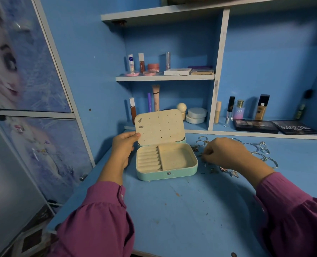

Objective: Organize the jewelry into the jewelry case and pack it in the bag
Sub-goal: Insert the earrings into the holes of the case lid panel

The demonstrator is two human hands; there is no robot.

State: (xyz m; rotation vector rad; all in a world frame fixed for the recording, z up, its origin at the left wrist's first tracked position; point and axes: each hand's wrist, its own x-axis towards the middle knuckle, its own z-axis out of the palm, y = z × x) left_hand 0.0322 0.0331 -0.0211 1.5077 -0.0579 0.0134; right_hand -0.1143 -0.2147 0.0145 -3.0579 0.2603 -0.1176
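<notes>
A mint-green jewelry case (pixel 166 174) lies open on the blue desk (pixel 181 210), showing cream ring rolls and one bare compartment. Its cream earring panel (pixel 160 127) stands upright with two earrings (pixel 140 123) pinned at the upper left. My left hand (pixel 124 145) grips that panel's lower left corner. My right hand (pixel 224 153) rests to the right of the case, fingers curled down over small jewelry pieces; what they pinch is hidden. Silver bangles (pixel 256 149) and small sparkly pieces (pixel 228 170) are scattered around that hand. No bag is visible.
Shelves behind the case hold cosmetics: tubes and a pink jar (pixel 153 67) above, round white tubs (pixel 196 115), bottles and two dark palettes (pixel 274 126) at desk level. A decorated cupboard door (pixel 33 89) stands to the left.
</notes>
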